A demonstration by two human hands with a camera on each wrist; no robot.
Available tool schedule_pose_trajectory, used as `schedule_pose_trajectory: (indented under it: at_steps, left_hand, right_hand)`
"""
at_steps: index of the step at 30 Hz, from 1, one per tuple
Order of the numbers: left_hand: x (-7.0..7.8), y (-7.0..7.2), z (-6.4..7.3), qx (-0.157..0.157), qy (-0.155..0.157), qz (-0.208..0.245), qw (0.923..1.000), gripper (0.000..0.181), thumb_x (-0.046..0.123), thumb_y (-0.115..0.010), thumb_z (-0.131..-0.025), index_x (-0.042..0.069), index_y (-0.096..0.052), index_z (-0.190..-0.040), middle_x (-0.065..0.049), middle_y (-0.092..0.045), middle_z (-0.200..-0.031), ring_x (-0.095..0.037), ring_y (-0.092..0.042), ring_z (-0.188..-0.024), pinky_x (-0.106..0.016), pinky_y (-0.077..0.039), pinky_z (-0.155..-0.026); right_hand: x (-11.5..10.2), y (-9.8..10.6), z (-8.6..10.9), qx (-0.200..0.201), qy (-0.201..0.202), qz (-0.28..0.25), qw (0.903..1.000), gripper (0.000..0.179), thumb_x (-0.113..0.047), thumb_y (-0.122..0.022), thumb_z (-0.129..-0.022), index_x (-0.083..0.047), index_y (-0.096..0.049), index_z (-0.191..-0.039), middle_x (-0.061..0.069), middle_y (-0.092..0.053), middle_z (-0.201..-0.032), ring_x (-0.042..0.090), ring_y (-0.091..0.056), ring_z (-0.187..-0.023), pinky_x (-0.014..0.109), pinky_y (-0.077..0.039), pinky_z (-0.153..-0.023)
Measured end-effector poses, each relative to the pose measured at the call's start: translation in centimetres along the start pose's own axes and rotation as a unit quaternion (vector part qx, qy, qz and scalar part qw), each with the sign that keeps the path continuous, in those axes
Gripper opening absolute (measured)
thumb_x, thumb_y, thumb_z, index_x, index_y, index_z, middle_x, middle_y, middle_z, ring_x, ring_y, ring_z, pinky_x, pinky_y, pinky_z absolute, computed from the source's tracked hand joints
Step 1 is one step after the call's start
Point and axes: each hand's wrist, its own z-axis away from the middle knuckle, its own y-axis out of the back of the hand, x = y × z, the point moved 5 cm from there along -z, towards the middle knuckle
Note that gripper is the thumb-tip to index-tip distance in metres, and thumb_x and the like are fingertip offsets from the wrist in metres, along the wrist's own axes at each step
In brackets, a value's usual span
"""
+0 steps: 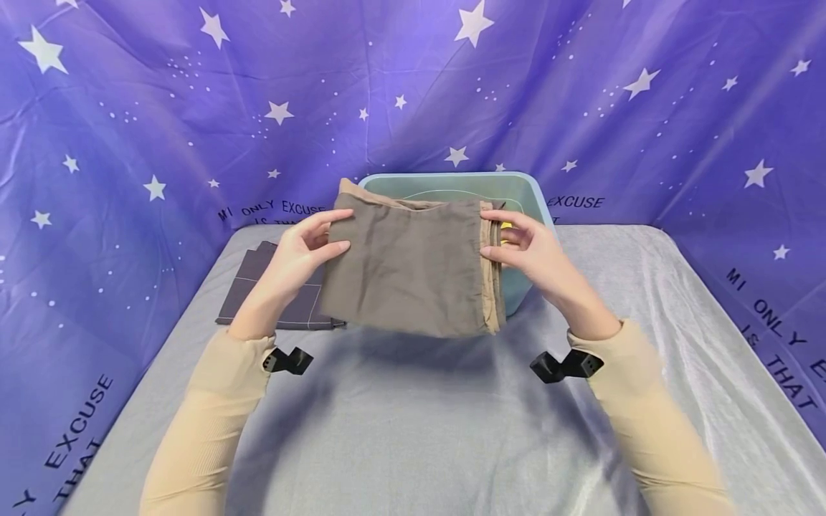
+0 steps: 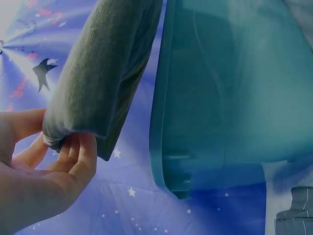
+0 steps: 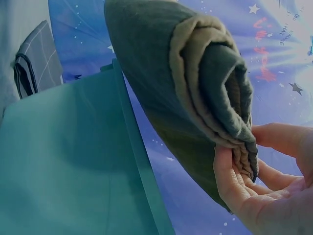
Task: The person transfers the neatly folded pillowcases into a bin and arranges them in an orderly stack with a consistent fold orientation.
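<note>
A folded brown-grey cloth garment [image 1: 406, 272] with tan edges is held up in front of a teal plastic bin [image 1: 452, 174]. My left hand [image 1: 297, 251] pinches its left side between thumb and fingers. On the other side, my right hand [image 1: 538, 251] grips the layered tan edge the same way. The right wrist view shows the garment's end [image 3: 210, 83] rolled in several layers, with fingertips at its lower corner. Seen from the left wrist, the smooth folded side [image 2: 98, 73] is beside the bin's rim [image 2: 159, 122].
A dark folded cloth with thin pale lines [image 1: 306, 304] lies on the grey-covered table [image 1: 413, 430], left of the bin. Something small and yellow [image 1: 506, 228] shows inside the bin. A purple star-printed curtain [image 1: 387, 72] surrounds the table's back and sides.
</note>
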Motion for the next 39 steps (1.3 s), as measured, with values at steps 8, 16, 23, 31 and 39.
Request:
schedule_pose_trajectory:
  at_steps: [8, 16, 23, 31, 39]
  left_hand:
    - [0.5, -0.5, -0.9, 0.0, 0.008, -0.013, 0.9999, 0.043, 0.006, -0.064, -0.079, 0.012, -0.055, -0.121, -0.002, -0.048, -0.127, -0.011, -0.045, -0.111, -0.029, -0.035, -0.092]
    - [0.6, -1.1, -2.0, -0.005, 0.023, -0.003, 0.9997, 0.043, 0.004, -0.062, -0.08, 0.012, -0.054, -0.121, -0.007, -0.056, -0.113, -0.012, -0.053, -0.087, -0.024, -0.041, -0.075]
    - [1.0, -1.8, -3.2, 0.0, 0.035, -0.007, 0.9994, 0.044, 0.003, -0.062, -0.079, 0.013, -0.055, -0.121, -0.009, -0.055, -0.115, -0.013, -0.051, -0.09, -0.025, -0.04, -0.08]
    - [1.4, -2.4, -4.2, -0.001, 0.037, -0.006, 0.9993, 0.044, 0.001, -0.062, -0.079, 0.013, -0.055, -0.121, -0.008, -0.055, -0.115, -0.014, -0.052, -0.076, -0.025, -0.042, -0.076]
    - [1.4, -2.6, -5.5, -0.003, 0.063, 0.005, 0.998, 0.044, 0.002, -0.061, -0.08, 0.015, -0.054, -0.122, -0.01, -0.054, -0.117, -0.018, -0.054, -0.084, -0.029, -0.043, -0.079]
  right_hand:
    - [-0.4, 1.1, -0.5, 0.038, -0.023, 0.069, 0.9967, 0.045, -0.006, -0.066, -0.077, -0.015, -0.055, -0.12, 0.001, -0.054, -0.105, 0.006, -0.052, -0.083, 0.02, -0.048, -0.062]
    - [-0.7, 2.1, -1.2, 0.053, -0.038, 0.098, 0.993, 0.046, -0.008, -0.066, -0.078, -0.013, -0.053, -0.122, 0.003, -0.057, -0.097, 0.005, -0.055, -0.077, 0.023, -0.05, -0.065]
    - [-1.4, 2.9, -1.5, 0.051, -0.049, 0.131, 0.9889, 0.047, -0.013, -0.065, -0.079, -0.013, -0.05, -0.124, 0.003, -0.058, -0.101, 0.005, -0.057, -0.078, 0.022, -0.049, -0.066]
    - [-1.9, 3.8, -2.0, 0.043, -0.068, 0.133, 0.9879, 0.047, -0.014, -0.065, -0.08, -0.012, -0.049, -0.125, 0.0, -0.061, -0.1, 0.005, -0.059, -0.08, 0.021, -0.049, -0.069]
    - [-2.4, 4.4, -2.9, 0.041, -0.086, 0.157, 0.983, 0.047, -0.015, -0.062, -0.082, -0.01, -0.047, -0.127, 0.0, -0.059, -0.097, 0.003, -0.057, -0.082, 0.019, -0.048, -0.07]
